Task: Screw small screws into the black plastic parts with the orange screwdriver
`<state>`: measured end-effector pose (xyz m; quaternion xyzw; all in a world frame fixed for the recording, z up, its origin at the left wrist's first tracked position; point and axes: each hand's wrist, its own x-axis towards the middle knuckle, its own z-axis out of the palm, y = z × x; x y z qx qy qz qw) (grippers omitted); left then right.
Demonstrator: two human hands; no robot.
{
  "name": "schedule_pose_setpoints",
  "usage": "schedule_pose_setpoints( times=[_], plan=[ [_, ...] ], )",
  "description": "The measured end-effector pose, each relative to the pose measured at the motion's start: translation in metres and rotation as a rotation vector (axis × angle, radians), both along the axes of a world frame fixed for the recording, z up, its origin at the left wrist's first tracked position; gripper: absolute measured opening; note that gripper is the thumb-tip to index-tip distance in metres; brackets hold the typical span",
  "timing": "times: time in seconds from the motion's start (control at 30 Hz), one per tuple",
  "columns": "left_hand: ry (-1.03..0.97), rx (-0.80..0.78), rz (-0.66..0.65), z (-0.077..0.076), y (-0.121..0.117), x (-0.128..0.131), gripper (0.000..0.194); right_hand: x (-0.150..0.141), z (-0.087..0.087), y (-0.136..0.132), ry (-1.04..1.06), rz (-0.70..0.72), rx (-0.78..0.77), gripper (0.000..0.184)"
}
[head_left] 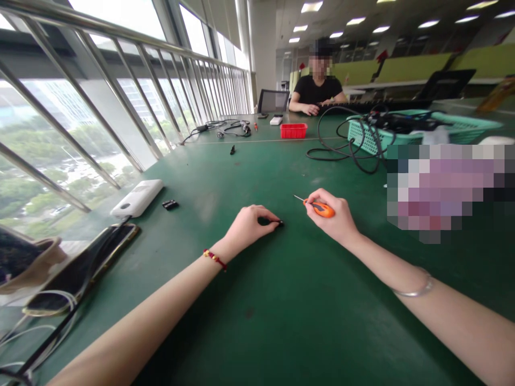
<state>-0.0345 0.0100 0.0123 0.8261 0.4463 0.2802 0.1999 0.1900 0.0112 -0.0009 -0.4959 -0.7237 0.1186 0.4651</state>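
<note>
My left hand [254,222] pinches a small black piece [280,223] between thumb and forefinger, low over the green table [257,300]. What kind of piece it is cannot be made out. In my right hand [335,215] is an orange and black screwdriver [322,209], gripped by its handle. Its thin metal shaft points left and slightly up, apart from the black piece. To the left of my hands lies a small black block-shaped part [170,205]. Farther back, another small black part [232,150] rests on the table.
A white power bank [139,198] and a phone [84,268] with cables lie at the left by the railing [137,48]. A red bin [293,131] stands farther back. At the right, a teal basket [366,136] holds black cables. A person [317,91] sits at the far end.
</note>
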Motion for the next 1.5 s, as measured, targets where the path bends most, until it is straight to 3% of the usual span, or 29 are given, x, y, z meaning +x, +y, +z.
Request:
schedule_pose_setpoints(
  times=[0.13,0.37,0.57,0.73,0.9,1.2,1.5],
  plan=[
    [-0.065,0.022,-0.004,-0.008,0.002,0.027,0.013,0.000,0.006,0.002,0.092,-0.022,0.038,0.007],
    [0.023,0.079,0.043,-0.006,-0.005,0.030,0.012,-0.002,0.038,0.002,0.435,-0.052,0.101,0.020],
    [0.019,0.062,0.045,-0.006,-0.005,0.028,0.023,-0.004,0.053,-0.008,0.397,-0.025,0.119,0.024],
    [-0.010,0.041,0.006,-0.009,-0.002,0.026,0.010,-0.009,0.053,-0.011,0.423,0.050,0.073,0.024],
    [-0.003,0.052,0.010,-0.011,0.000,0.027,0.010,-0.018,0.055,-0.018,0.385,0.141,0.066,0.025],
    [0.017,0.053,0.014,-0.008,-0.001,0.029,0.009,-0.019,0.052,-0.020,0.326,0.125,0.068,0.022],
    [-0.031,0.005,0.045,-0.008,0.000,0.031,0.010,-0.024,0.066,-0.015,0.270,0.068,-0.056,0.023]
  ],
)
